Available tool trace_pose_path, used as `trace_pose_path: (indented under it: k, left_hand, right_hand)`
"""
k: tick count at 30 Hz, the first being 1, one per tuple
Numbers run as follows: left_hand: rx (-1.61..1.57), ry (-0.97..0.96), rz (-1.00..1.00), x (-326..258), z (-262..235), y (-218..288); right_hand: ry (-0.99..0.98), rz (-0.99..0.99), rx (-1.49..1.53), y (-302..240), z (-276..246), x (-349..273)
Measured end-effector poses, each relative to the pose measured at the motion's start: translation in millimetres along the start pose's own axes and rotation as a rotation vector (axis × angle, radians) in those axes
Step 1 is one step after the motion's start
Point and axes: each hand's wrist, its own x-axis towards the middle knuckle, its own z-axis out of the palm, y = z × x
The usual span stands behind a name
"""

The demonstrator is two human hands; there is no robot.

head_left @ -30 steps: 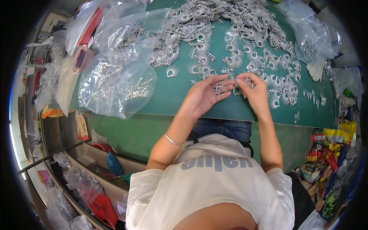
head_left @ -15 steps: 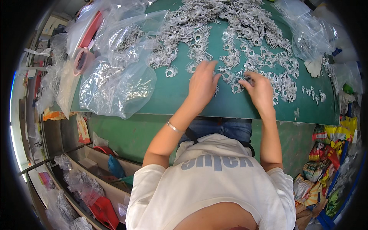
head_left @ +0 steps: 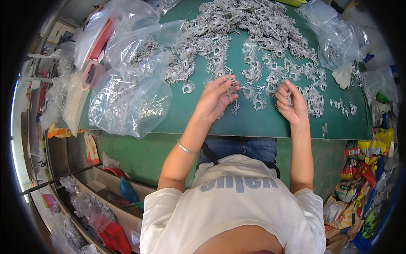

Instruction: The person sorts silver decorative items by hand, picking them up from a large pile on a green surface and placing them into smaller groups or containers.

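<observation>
A green table (head_left: 262, 122) carries a wide spread of small silver fan-shaped metal pieces (head_left: 249, 34). My left hand (head_left: 215, 99) is raised just above the table's middle, fingers pinched on a small bunch of the silver pieces (head_left: 231, 80). My right hand (head_left: 291, 101) is curled to its right, holding a few silver pieces (head_left: 289, 98) between thumb and fingers. Loose pieces lie between and just beyond both hands. A thin bracelet circles my left wrist.
Clear plastic bags (head_left: 131, 99) filled with silver pieces lie at the table's left. A tape roll (head_left: 91, 74) sits at the left edge. More clear bags (head_left: 334, 38) lie at the far right. Bins (head_left: 105, 203) stand on the floor at left, colourful packets (head_left: 359, 178) at right.
Both hands were pressed down among the pieces half a second ago; now they are lifted, apart, each holding some pieces.
</observation>
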Motion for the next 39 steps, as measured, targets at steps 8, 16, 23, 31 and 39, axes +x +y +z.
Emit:
trace_pose_path:
  k: [8,16,23,31,39]
  left_hand:
    - [0.034,0.02,0.032,13.0,-12.6,4.1]
    - [1.835,0.089,0.561,49.2,10.9,-1.0]
    - [1.665,-0.01,0.386,58.4,16.1,1.0]
    - [-0.213,0.058,-0.121,20.6,18.1,4.3]
    - [0.03,-0.073,-0.347,14.4,23.7,-7.7]
  right_hand:
    - [0.144,-0.535,-1.75,14.6,25.5,66.5]
    - [0.114,-0.227,-2.004,-20.0,24.7,40.4]
    - [0.461,-0.253,-0.987,-67.5,7.8,-0.7]
    - [0.504,-0.468,-1.518,-71.8,-13.9,1.1]
    - [0.427,-0.415,-2.085,-55.7,-10.0,12.7]
